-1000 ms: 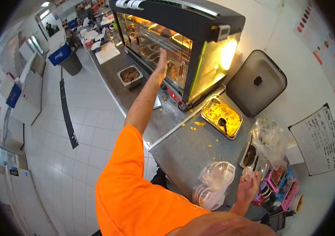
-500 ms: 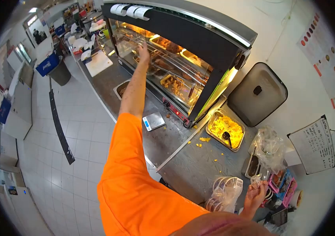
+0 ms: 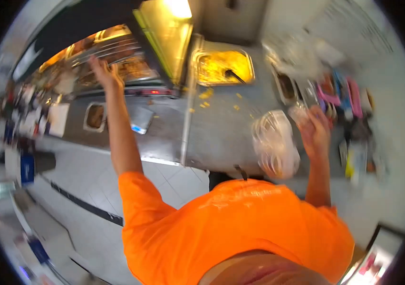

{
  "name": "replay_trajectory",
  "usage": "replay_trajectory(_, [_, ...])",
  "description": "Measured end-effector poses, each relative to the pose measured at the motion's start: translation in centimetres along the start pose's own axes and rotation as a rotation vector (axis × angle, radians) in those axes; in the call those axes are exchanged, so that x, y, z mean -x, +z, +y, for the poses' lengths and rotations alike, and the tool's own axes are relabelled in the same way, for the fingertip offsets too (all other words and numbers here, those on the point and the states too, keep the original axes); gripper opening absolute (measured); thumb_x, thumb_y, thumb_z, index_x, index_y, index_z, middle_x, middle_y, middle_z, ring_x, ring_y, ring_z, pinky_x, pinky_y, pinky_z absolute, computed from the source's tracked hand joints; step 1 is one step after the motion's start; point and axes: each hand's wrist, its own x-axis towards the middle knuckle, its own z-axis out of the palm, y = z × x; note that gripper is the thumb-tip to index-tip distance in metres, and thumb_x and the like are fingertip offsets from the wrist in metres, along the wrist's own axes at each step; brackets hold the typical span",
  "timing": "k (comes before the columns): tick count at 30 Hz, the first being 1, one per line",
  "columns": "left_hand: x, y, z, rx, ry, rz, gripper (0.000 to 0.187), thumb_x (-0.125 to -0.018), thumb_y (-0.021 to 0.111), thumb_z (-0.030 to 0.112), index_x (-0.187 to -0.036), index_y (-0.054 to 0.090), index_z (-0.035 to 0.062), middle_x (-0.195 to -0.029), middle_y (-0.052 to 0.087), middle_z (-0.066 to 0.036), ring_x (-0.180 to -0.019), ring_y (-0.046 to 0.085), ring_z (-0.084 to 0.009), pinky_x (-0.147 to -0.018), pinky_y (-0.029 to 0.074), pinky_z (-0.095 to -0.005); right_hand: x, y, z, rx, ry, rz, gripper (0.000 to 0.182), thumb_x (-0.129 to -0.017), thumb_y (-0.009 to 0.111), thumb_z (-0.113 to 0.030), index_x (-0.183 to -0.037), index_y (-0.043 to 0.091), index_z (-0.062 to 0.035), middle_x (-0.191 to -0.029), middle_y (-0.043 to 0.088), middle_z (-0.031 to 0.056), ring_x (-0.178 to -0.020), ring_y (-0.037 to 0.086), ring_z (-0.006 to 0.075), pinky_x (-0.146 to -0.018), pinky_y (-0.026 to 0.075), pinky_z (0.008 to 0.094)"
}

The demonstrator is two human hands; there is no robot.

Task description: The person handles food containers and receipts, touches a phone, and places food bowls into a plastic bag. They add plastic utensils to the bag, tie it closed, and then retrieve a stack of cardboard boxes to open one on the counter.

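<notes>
My left hand (image 3: pixel 105 73) is raised in front of the lit food warmer (image 3: pixel 152 89), its fingers spread and nothing in them. Metal trays of browned food (image 3: pixel 135 68) show behind the warmer's glass. On the right, my right hand (image 3: pixel 317 130) is closed on a piece of clear plastic (image 3: pixel 299 114), whose exact kind is blurred. Just left of that hand lies a clear bag of stacked round lids or tubs (image 3: pixel 274 142). A narrow metal tray with dark contents (image 3: pixel 286 89) stands just beyond my right hand.
A foil tray of yellow food (image 3: pixel 212 68) with a black spoon (image 3: pixel 235 76) stands beside the warmer, yellow scraps around it. A small scale (image 3: pixel 141 119) and a metal tray (image 3: pixel 95 117) sit on the left counter. Pink baskets (image 3: pixel 354 97) and a crumpled clear bag (image 3: pixel 293 52) are at the right.
My view has swung right and downward, blurring the picture. My left hand stays raised at the warmer with its fingers spread. My right hand still holds the clear plastic.
</notes>
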Motion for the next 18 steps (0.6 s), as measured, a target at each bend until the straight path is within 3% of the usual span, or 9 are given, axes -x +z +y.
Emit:
replay_trajectory(3, [17.7,5.4,3.1,-0.274,0.256,-0.7,0.036,-0.092,0.047,0.032,-0.112,0.053,0.0024,-0.116,0.054,-0.006,-0.108,0.052,-0.0179,-0.091,0.041,-0.0357,-0.3,-1.9,-0.4,-0.127,0.014,-0.187,0.016,-0.085,0.056,-0.001,-0.099,0.053,-0.0081,-0.082,0.053,0.0017,-0.074,0.054,0.0134,-0.065,0.043,0.0265])
replay_trajectory(4, [23.9,7.0,3.5,-0.418,0.224,-0.857,0.03,-0.09,0.049,0.026,-0.107,0.056,0.0015,-0.108,0.057,-0.007,-0.099,0.056,-0.0174,-0.083,0.046,-0.0315,0.3,-2.4,-0.6,-0.132,0.015,-0.159,0.016,-0.085,0.056,-0.001,-0.099,0.053,-0.0081,-0.082,0.053,0.0017,-0.074,0.054,0.0134,-0.065,0.043,0.0265])
replay_trajectory(5, [29.9,8.9,5.4,-0.505,0.056,-1.024,0.034,-0.077,0.07,0.019,-0.105,0.057,0.0041,-0.101,0.059,-0.007,-0.095,0.057,-0.0171,-0.08,0.046,-0.0308,0.5,-2.8,-0.9,-0.126,-0.006,-0.226,0.019,-0.083,0.057,0.001,-0.099,0.052,-0.0072,-0.083,0.053,0.0016,-0.074,0.054,0.0125,-0.066,0.044,0.026])
replay_trajectory(6, [34.7,10.6,4.1,-0.396,0.061,-1.099,0.038,-0.073,0.074,0.013,-0.105,0.056,0.0038,-0.1,0.059,-0.006,-0.092,0.057,-0.0167,-0.078,0.047,-0.0311,0.4,-3.7,-1.2,-0.122,-0.022,-0.297,0.022,-0.081,0.058,0.004,-0.099,0.052,-0.0063,-0.084,0.053,0.0016,-0.075,0.054,0.0116,-0.068,0.044,0.0254])
replay_trajectory(8, [41.8,13.6,0.7,-0.249,-0.288,-1.126,0.031,-0.081,0.067,0.011,-0.104,0.05,0.0011,-0.094,0.056,-0.008,-0.09,0.058,-0.015,-0.074,0.049,-0.029,0.4,-6.0,-1.7,-0.069,-0.061,-0.338,0.026,-0.078,0.059,0.007,-0.1,0.051,-0.006,-0.085,0.054,0.0014,-0.076,0.054,0.0106,-0.069,0.044,0.0247])
replay_trajectory(9, [44.4,15.1,-0.4,-0.257,-0.281,-1.117,0.031,-0.081,0.067,0.011,-0.104,0.05,0.0011,-0.094,0.056,-0.008,-0.09,0.058,-0.015,-0.074,0.049,-0.029,0.3,-7.3,-2.1,-0.007,-0.109,-0.373,0.031,-0.076,0.059,0.011,-0.1,0.051,-0.0057,-0.087,0.054,0.0013,-0.077,0.053,0.0096,-0.07,0.045,0.0241])
replay_trajectory(11, [49.0,18.3,-2.2,0.162,-0.522,-0.961,0.022,-0.084,0.058,0.002,-0.103,0.047,0.0004,-0.092,0.054,-0.008,-0.087,0.058,-0.0132,-0.072,0.049,-0.0256,-0.2,-10.5,-2.7,-0.01,-0.143,-0.432,0.033,-0.075,0.059,0.012,-0.101,0.05,-0.0055,-0.09,0.055,0.0014,-0.078,0.053,0.0082,-0.069,0.045,0.0228])
replay_trajectory(16, [56.8,23.6,-5.6,-0.045,-0.25,-0.808,0.023,-0.083,0.051,-0.007,-0.103,0.043,-0.0009,-0.076,0.055,-0.005,-0.068,0.057,-0.0102,-0.058,0.047,-0.022,-2.2,-18.0,-4.1,0.076,-0.353,-0.32,0.031,-0.074,0.061,0.011,-0.099,0.052,-0.0043,-0.092,0.056,0.0038,-0.077,0.054,0.0088,-0.063,0.047,0.0211])
replay_trajectory(18, [59.1,25.2,-6.0,-0.413,-0.025,-0.759,0.022,-0.082,0.054,-0.005,-0.101,0.043,-0.0004,-0.058,0.049,-0.002,-0.053,0.051,-0.009,-0.049,0.042,-0.0229,-2.9,-20.5,-4.8,0.75,-0.952,-0.116,0.026,-0.072,0.064,0.009,-0.095,0.056,-0.003,-0.091,0.055,0.0058,-0.072,0.055,0.0118,-0.059,0.049,0.0221])
